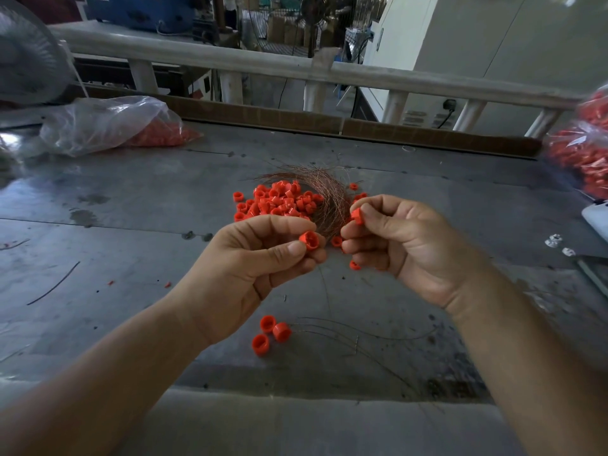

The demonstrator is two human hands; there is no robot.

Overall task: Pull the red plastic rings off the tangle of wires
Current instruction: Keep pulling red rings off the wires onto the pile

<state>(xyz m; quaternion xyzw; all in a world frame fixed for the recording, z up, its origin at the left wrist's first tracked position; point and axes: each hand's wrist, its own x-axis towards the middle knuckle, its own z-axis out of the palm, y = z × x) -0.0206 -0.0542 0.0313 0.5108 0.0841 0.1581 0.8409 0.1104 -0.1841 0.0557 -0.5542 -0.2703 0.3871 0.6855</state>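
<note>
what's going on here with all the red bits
A person works at a metal table. The left hand pinches a red ring, and the right hand pinches a second ring. Just behind the hands lies the wire tangle, beside a pile of loose rings. Three more rings lie nearer the person.

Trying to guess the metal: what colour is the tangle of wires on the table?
The tangle of wires is coppery reddish-brown; the head view shows it.
</note>
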